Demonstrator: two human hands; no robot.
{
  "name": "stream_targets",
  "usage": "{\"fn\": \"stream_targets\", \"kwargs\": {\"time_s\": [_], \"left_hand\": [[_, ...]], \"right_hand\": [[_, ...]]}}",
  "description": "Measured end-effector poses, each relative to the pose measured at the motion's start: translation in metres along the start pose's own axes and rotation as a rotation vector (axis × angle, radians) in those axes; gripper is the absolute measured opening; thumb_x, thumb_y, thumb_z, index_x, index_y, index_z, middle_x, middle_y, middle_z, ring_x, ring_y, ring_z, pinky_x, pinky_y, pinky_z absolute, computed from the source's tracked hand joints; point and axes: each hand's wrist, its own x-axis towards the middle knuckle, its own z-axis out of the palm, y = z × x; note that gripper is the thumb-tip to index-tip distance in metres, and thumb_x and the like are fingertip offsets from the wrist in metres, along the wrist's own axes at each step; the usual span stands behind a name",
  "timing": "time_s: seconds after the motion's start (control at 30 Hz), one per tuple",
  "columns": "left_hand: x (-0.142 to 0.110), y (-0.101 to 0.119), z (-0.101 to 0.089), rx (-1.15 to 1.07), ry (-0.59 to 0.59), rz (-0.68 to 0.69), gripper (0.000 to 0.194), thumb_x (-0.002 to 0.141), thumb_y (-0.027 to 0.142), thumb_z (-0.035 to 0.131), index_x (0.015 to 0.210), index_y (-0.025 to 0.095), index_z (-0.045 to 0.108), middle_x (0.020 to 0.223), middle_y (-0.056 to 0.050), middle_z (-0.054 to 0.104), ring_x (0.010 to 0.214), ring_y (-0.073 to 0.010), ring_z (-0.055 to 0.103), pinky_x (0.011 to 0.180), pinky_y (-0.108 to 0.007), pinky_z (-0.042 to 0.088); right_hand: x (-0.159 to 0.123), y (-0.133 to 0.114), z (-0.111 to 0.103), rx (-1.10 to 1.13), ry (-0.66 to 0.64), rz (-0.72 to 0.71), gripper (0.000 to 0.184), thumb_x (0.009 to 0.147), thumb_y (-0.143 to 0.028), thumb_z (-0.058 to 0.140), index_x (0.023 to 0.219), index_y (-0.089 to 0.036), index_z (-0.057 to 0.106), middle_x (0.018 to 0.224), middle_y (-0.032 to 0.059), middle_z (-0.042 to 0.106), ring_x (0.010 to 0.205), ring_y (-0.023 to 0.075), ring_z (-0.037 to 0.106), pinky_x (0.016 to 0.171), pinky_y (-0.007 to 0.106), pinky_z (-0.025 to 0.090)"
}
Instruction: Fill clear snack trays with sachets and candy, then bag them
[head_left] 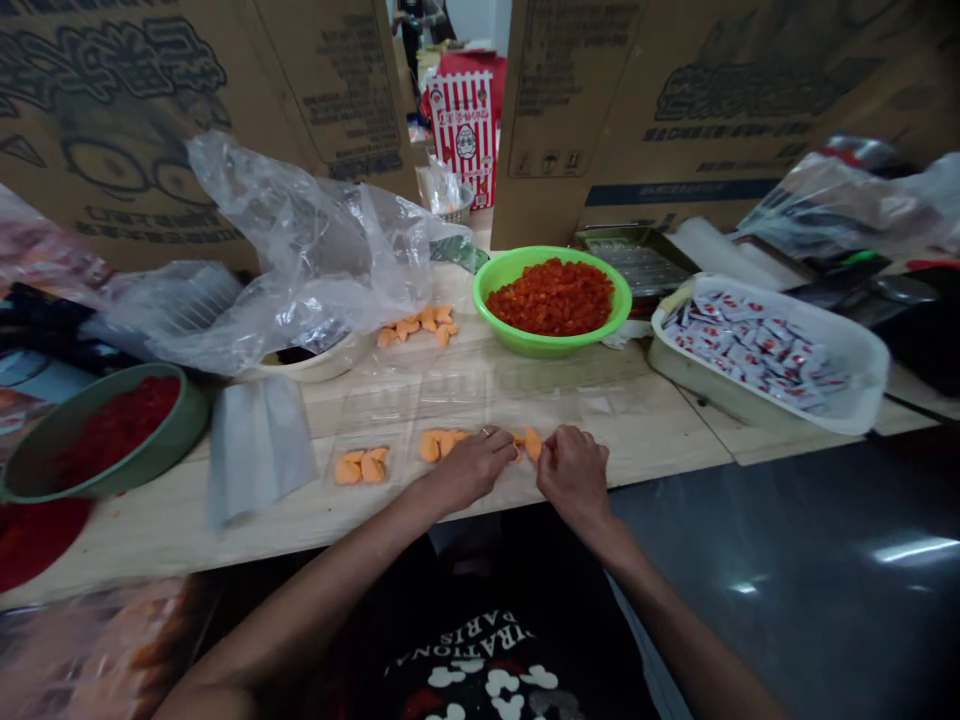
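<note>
My left hand [474, 466], with a ring on one finger, reaches over a clear plastic tray at the table's front edge. Its fingers are pressed together; what they hold is hidden. Just to its right, my right hand [576, 474] is closed, its fingertips beside an orange folded piece [532, 444] that resembles a fortune cookie. What lies in that grip I cannot make out. Left of my hands, more orange folded pieces [442, 444] sit in a tray compartment. Another clear tray [361, 430] holds a few similar pieces [361, 466].
Behind my hands stands a green bowl [551, 343] of small orange-red pieces. A white tub [780, 415] of small sachets is at right. Left are a plastic bag [300, 230], plastic sheets [259, 445] and a dark green bowl [112, 465]. Loose orange pieces [420, 322] lie farther back, before cardboard boxes [315, 100].
</note>
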Motion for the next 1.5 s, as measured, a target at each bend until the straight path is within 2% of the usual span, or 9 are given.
{"fn": "stream_targets", "kwargs": {"time_s": [0.17, 0.37, 0.53, 0.63, 0.73, 0.93, 1.07, 1.27, 1.5], "left_hand": [[0.0, 0.004, -0.007, 0.047, -0.141, -0.026, 0.023, 0.097, 0.013, 0.044, 0.112, 0.018, 0.062, 0.107, -0.01, 0.06, 0.092, -0.0213, 0.056, 0.08, -0.034, 0.048], [0.001, 0.013, -0.003, 0.044, -0.098, -0.105, 0.028, 0.094, 0.015, 0.046, 0.118, 0.015, 0.061, 0.113, -0.013, 0.058, 0.097, -0.0244, 0.054, 0.081, -0.037, 0.049], [0.005, 0.022, -0.004, 0.092, -0.083, -0.077, 0.045, 0.097, 0.034, 0.052, 0.139, 0.02, 0.049, 0.13, -0.014, 0.054, 0.11, -0.0301, 0.052, 0.086, -0.044, 0.049], [0.009, 0.024, -0.002, 0.114, -0.139, -0.055, 0.044, 0.1, 0.033, 0.046, 0.142, 0.022, 0.048, 0.135, -0.013, 0.053, 0.113, -0.0312, 0.051, 0.086, -0.044, 0.048], [0.011, 0.024, 0.001, 0.102, -0.151, -0.044, 0.048, 0.1, 0.028, 0.045, 0.147, 0.023, 0.043, 0.142, -0.013, 0.05, 0.116, -0.0326, 0.051, 0.088, -0.045, 0.049], [0.012, 0.016, 0.003, -0.099, -0.026, -0.196, 0.03, 0.101, 0.023, 0.043, 0.127, 0.014, 0.055, 0.131, -0.014, 0.057, 0.113, -0.0256, 0.055, 0.098, -0.04, 0.051], [0.009, 0.013, 0.002, -0.08, -0.071, -0.231, 0.026, 0.103, 0.029, 0.043, 0.117, 0.015, 0.06, 0.124, -0.012, 0.059, 0.111, -0.0254, 0.057, 0.092, -0.038, 0.054], [0.009, 0.01, 0.007, 0.034, -0.079, -0.094, 0.03, 0.102, 0.016, 0.039, 0.12, 0.011, 0.062, 0.139, -0.014, 0.057, 0.117, -0.0256, 0.055, 0.106, -0.039, 0.048], [0.01, 0.025, 0.006, -0.009, -0.063, -0.205, 0.026, 0.101, 0.028, 0.046, 0.12, 0.017, 0.061, 0.136, -0.013, 0.055, 0.115, -0.0266, 0.056, 0.091, -0.038, 0.055]], "right_hand": [[0.007, -0.001, -0.006, 0.01, -0.123, 0.025, 0.013, 0.091, -0.019, 0.044, 0.093, -0.017, 0.057, 0.08, 0.0079, 0.067, 0.077, 0.0226, 0.061, 0.072, 0.033, 0.033], [0.026, 0.005, -0.028, -0.033, -0.223, 0.101, 0.011, 0.09, -0.023, 0.05, 0.092, -0.019, 0.06, 0.076, 0.0065, 0.068, 0.067, 0.0209, 0.06, 0.061, 0.031, 0.027], [0.089, 0.034, -0.062, 0.046, 0.012, 0.059, 0.01, 0.088, -0.022, 0.052, 0.09, -0.018, 0.062, 0.08, 0.0075, 0.067, 0.073, 0.0218, 0.061, 0.067, 0.032, 0.038], [0.145, 0.044, -0.084, 0.044, 0.2, 0.008, 0.031, 0.086, -0.015, 0.052, 0.115, -0.013, 0.062, 0.104, 0.0136, 0.068, 0.093, 0.0246, 0.062, 0.083, 0.035, 0.046], [0.175, 0.034, -0.096, -0.043, 0.174, -0.131, 0.048, 0.082, -0.007, 0.053, 0.129, -0.01, 0.06, 0.124, 0.0185, 0.062, 0.114, 0.0284, 0.057, 0.1, 0.042, 0.045], [0.105, 0.002, -0.067, -0.066, -0.76, -0.671, 0.05, 0.068, 0.008, 0.051, 0.105, -0.019, 0.07, 0.104, 0.007, 0.069, 0.097, 0.0218, 0.061, 0.084, 0.032, 0.046], [0.062, 0.015, -0.04, -0.213, -0.664, -0.694, 0.053, 0.065, 0.004, 0.057, 0.114, -0.015, 0.063, 0.114, 0.0114, 0.064, 0.103, 0.0271, 0.056, 0.086, 0.038, 0.038], [0.056, 0.019, -0.03, -0.298, -0.481, -0.524, 0.011, 0.092, -0.013, 0.051, 0.098, -0.013, 0.06, 0.097, 0.0115, 0.065, 0.095, 0.0266, 0.055, 0.08, 0.039, 0.028], [0.05, 0.024, -0.027, -0.233, -0.385, -0.613, 0.019, 0.092, -0.021, 0.053, 0.109, -0.018, 0.063, 0.102, 0.0105, 0.062, 0.095, 0.0264, 0.054, 0.081, 0.038, 0.026]]}}
